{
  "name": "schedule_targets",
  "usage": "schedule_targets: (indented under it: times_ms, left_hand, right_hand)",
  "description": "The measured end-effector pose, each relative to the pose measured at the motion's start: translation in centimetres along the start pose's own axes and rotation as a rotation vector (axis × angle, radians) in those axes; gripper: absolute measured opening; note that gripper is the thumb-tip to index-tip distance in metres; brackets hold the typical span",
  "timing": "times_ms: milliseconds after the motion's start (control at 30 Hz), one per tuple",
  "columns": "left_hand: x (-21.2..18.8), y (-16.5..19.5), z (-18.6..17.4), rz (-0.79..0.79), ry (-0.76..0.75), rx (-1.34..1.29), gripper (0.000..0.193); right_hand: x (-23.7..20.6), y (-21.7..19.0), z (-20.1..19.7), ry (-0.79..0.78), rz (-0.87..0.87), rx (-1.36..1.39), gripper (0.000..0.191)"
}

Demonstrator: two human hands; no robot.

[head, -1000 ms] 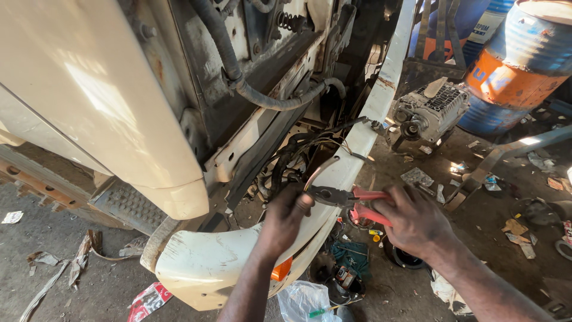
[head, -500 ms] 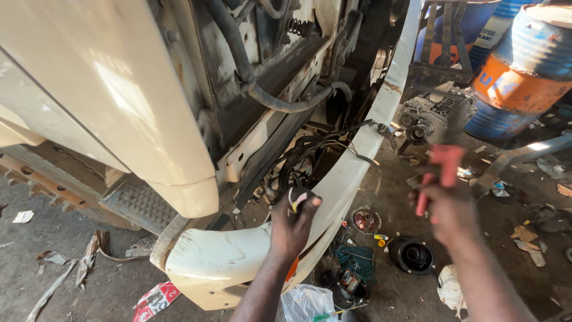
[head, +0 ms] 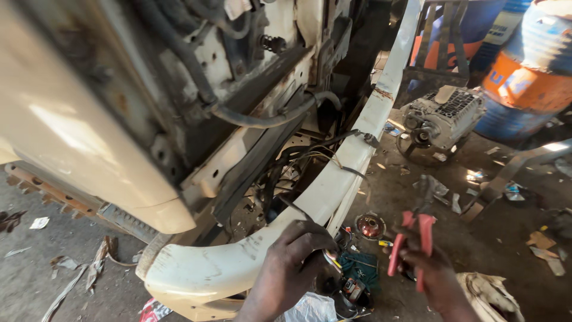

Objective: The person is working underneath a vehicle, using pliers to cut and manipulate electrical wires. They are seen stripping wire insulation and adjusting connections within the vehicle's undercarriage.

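Observation:
My left hand (head: 295,256) pinches a small bundle of coloured wires (head: 329,257) against the lower edge of a cream-white vehicle bumper (head: 250,262). My right hand (head: 430,271) holds red-handled pliers (head: 414,235) upright, off to the right of the bumper and apart from the wires. The pliers' dark jaws point up and away. Black cables (head: 298,158) run from the vehicle's open front down behind the bumper.
A grey engine part (head: 444,116) lies on the dirt floor at right, with blue and orange drums (head: 527,77) behind it. A round red-brown part (head: 370,226), a green item (head: 359,265), a clear plastic bag (head: 310,309) and scraps litter the ground below.
My right hand pulled the pliers away from the bumper, swung right and up, then settled lower with the pliers upright. My left hand stayed at the bumper's edge, now pinching the wires.

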State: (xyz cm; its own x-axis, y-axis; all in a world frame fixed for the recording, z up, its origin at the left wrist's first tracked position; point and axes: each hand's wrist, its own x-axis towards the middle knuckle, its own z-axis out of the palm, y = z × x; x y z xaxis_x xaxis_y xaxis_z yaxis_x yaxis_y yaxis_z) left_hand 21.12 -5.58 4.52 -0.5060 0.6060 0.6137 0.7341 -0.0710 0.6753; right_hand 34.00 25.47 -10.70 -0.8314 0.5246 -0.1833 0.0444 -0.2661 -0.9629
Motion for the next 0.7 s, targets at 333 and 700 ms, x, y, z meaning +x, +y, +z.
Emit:
schedule_targets:
  times_ms: [333, 700]
  left_hand:
    - [4.3, -5.2, 10.8, -0.73, 0.306, -0.552, 0.02]
    - [7.7, -4.9, 17.0, -0.842, 0.379, -0.252, 0.017]
  right_hand:
    - [3.1, -4.7, -1.2, -0.445, -0.223, -0.218, 0.081]
    - [9.8, -8.9, 1.5, -0.484, -0.141, 0.037, 0.022]
